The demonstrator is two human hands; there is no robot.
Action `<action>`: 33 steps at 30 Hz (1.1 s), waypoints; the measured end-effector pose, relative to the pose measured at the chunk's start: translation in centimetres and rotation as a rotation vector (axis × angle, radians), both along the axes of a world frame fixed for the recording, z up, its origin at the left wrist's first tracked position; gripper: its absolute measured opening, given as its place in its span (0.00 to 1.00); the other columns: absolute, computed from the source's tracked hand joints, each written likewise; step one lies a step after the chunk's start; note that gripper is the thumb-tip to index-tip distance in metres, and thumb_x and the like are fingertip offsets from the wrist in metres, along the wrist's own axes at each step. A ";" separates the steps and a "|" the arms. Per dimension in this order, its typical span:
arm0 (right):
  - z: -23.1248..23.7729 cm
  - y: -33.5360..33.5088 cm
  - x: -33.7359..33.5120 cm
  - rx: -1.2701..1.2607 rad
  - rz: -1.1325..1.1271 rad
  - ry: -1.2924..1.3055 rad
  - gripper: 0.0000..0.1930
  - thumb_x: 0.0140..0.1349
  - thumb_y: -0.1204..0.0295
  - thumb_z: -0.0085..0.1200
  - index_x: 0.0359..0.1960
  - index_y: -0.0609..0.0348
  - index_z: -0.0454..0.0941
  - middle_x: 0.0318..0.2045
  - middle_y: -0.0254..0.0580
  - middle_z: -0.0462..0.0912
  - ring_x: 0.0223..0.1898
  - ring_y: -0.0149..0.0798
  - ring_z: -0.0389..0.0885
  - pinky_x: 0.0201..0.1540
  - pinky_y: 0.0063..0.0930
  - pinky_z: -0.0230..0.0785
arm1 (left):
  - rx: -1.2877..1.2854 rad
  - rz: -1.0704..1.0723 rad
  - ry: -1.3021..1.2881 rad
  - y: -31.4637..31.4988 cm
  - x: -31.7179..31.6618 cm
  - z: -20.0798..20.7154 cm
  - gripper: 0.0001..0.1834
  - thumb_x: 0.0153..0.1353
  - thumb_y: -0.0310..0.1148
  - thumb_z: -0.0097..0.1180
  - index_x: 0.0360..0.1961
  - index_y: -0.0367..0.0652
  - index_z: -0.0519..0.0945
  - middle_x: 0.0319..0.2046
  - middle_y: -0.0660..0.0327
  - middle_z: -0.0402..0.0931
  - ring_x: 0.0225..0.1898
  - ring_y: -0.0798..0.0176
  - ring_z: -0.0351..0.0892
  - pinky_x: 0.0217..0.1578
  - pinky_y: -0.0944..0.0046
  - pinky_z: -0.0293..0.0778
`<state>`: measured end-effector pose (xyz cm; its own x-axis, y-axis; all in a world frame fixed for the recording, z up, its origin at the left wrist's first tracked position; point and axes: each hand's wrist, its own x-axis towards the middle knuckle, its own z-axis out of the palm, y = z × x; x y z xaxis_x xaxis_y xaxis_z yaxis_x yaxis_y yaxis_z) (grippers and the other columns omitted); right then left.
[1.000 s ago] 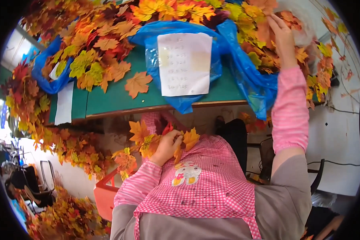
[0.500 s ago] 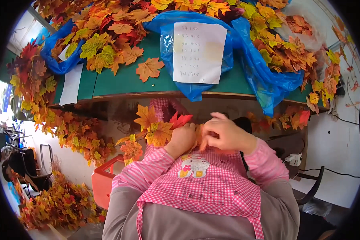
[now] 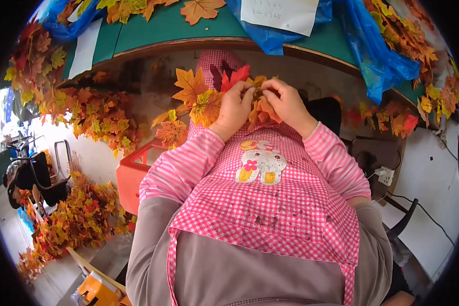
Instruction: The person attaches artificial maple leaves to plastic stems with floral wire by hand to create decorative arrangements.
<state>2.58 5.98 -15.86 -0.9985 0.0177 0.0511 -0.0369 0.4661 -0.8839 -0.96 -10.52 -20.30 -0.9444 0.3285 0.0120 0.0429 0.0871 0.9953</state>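
Observation:
A garland of artificial maple leaves (image 3: 206,108) in yellow, orange, red and dark purple lies over my lap, across the pink checked apron (image 3: 290,204). My left hand (image 3: 234,108) pinches the garland beside its bright red leaf (image 3: 235,78). Close by on the right, my right hand (image 3: 286,103) is closed on an orange leaf (image 3: 264,112), which hangs below the fingers. The two hands nearly meet, fingertips turned toward each other. Whatever stem lies between the fingertips is too small and covered to make out.
In front stands a green table (image 3: 173,30) with a wooden edge, a loose orange leaf (image 3: 201,9), blue plastic bags (image 3: 375,66) and a handwritten paper sheet (image 3: 280,15). Leaf garlands (image 3: 99,115) hang at the left. A red plastic stool (image 3: 129,178) stands by my left arm.
The view has tipped downward, so less of the table shows. My right hand, raised and blurred before, has come down to the garland beside my left hand and closed on a leaf.

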 end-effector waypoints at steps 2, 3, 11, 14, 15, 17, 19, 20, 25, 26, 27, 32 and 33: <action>-0.5 -0.1 -0.1 -0.033 -0.021 -0.017 0.07 0.60 0.75 0.54 0.38 0.64 0.77 0.36 0.51 0.82 0.39 0.49 0.82 0.42 0.34 0.73 | 0.025 -0.008 -0.025 0.0 0.1 0.1 0.06 0.65 0.25 0.52 0.40 0.34 0.76 0.26 0.61 0.78 0.27 0.72 0.75 0.29 0.70 0.71; -0.8 0.0 -0.2 -0.065 -0.038 -0.028 0.07 0.60 0.75 0.54 0.38 0.64 0.77 0.36 0.51 0.82 0.38 0.48 0.82 0.42 0.33 0.73 | 0.051 -0.012 -0.046 0.0 0.1 0.3 0.06 0.65 0.25 0.52 0.41 0.34 0.76 0.27 0.63 0.77 0.27 0.73 0.74 0.28 0.72 0.71; -1.2 -0.3 -0.2 -0.087 -0.034 -0.068 0.07 0.62 0.75 0.53 0.38 0.65 0.77 0.35 0.48 0.82 0.37 0.44 0.82 0.41 0.31 0.73 | 0.153 0.002 -0.196 -0.2 0.3 0.8 0.05 0.68 0.27 0.52 0.41 0.37 0.76 0.30 0.68 0.76 0.28 0.78 0.70 0.30 0.77 0.68; -1.2 -0.2 -0.3 -0.152 -0.045 -0.071 0.07 0.62 0.75 0.53 0.39 0.65 0.77 0.35 0.48 0.82 0.37 0.43 0.83 0.41 0.30 0.73 | 0.170 0.016 -0.202 -0.1 0.3 0.9 0.05 0.68 0.28 0.52 0.41 0.38 0.76 0.30 0.68 0.76 0.28 0.78 0.70 0.30 0.77 0.68; -1.0 -0.2 -0.3 -0.148 -0.043 -0.080 0.07 0.62 0.74 0.53 0.39 0.65 0.77 0.35 0.48 0.83 0.37 0.42 0.83 0.42 0.29 0.73 | 0.183 0.022 -0.202 -0.1 0.3 0.9 0.05 0.68 0.28 0.52 0.41 0.38 0.76 0.30 0.68 0.76 0.28 0.78 0.70 0.29 0.77 0.67; -0.9 -0.1 -0.3 -0.146 -0.043 -0.088 0.07 0.62 0.74 0.53 0.39 0.65 0.77 0.35 0.47 0.83 0.37 0.41 0.83 0.42 0.29 0.73 | 0.175 0.019 -0.187 -0.1 0.2 0.8 0.05 0.68 0.28 0.53 0.41 0.38 0.76 0.30 0.68 0.76 0.28 0.78 0.70 0.29 0.77 0.67; -1.3 0.0 -0.4 -0.147 -0.041 -0.086 0.08 0.63 0.74 0.53 0.40 0.65 0.77 0.35 0.47 0.83 0.37 0.41 0.83 0.42 0.29 0.73 | 0.161 0.022 -0.178 -0.1 0.1 0.9 0.05 0.67 0.27 0.52 0.40 0.37 0.75 0.28 0.67 0.76 0.29 0.78 0.72 0.30 0.76 0.69; -1.4 0.0 -0.4 -0.149 -0.043 -0.086 0.08 0.63 0.74 0.53 0.40 0.65 0.77 0.35 0.47 0.83 0.37 0.41 0.83 0.42 0.29 0.73 | 0.160 0.020 -0.178 -0.1 0.1 0.9 0.05 0.67 0.27 0.52 0.40 0.37 0.75 0.28 0.67 0.76 0.29 0.78 0.72 0.30 0.76 0.69; -1.6 -0.1 -0.5 -0.173 -0.028 -0.107 0.07 0.62 0.74 0.53 0.39 0.65 0.77 0.36 0.47 0.83 0.38 0.42 0.83 0.42 0.29 0.73 | 0.144 0.012 -0.140 -0.1 0.3 0.9 0.05 0.67 0.26 0.52 0.41 0.36 0.75 0.28 0.67 0.76 0.29 0.78 0.72 0.31 0.76 0.70; -1.4 -0.2 -0.5 -0.175 -0.029 -0.106 0.07 0.62 0.74 0.53 0.39 0.65 0.77 0.36 0.47 0.83 0.38 0.42 0.83 0.42 0.29 0.73 | 0.142 0.011 -0.140 -0.1 0.3 0.8 0.05 0.67 0.26 0.52 0.41 0.36 0.75 0.28 0.67 0.76 0.29 0.78 0.72 0.31 0.76 0.70; -1.1 -0.4 -0.5 -0.150 -0.031 -0.079 0.07 0.62 0.75 0.53 0.39 0.65 0.77 0.35 0.47 0.83 0.37 0.43 0.83 0.42 0.30 0.73 | 0.115 0.002 -0.123 -0.2 0.3 0.8 0.05 0.67 0.26 0.52 0.40 0.36 0.75 0.27 0.67 0.76 0.29 0.77 0.72 0.30 0.75 0.70; 0.0 -1.0 -0.5 -0.003 -0.015 0.104 0.04 0.58 0.77 0.54 0.34 0.64 0.76 0.32 0.50 0.80 0.36 0.50 0.79 0.40 0.36 0.72 | 0.050 -0.035 -0.064 -0.3 0.4 0.4 0.04 0.66 0.25 0.53 0.39 0.36 0.76 0.26 0.67 0.76 0.28 0.77 0.72 0.28 0.75 0.69; 0.1 -1.3 -0.6 -0.003 -0.017 0.105 0.04 0.58 0.77 0.54 0.34 0.64 0.76 0.32 0.50 0.80 0.36 0.50 0.79 0.40 0.36 0.72 | 0.059 -0.028 -0.061 -0.2 0.3 0.2 0.04 0.65 0.25 0.53 0.39 0.36 0.76 0.26 0.66 0.75 0.28 0.77 0.72 0.28 0.74 0.70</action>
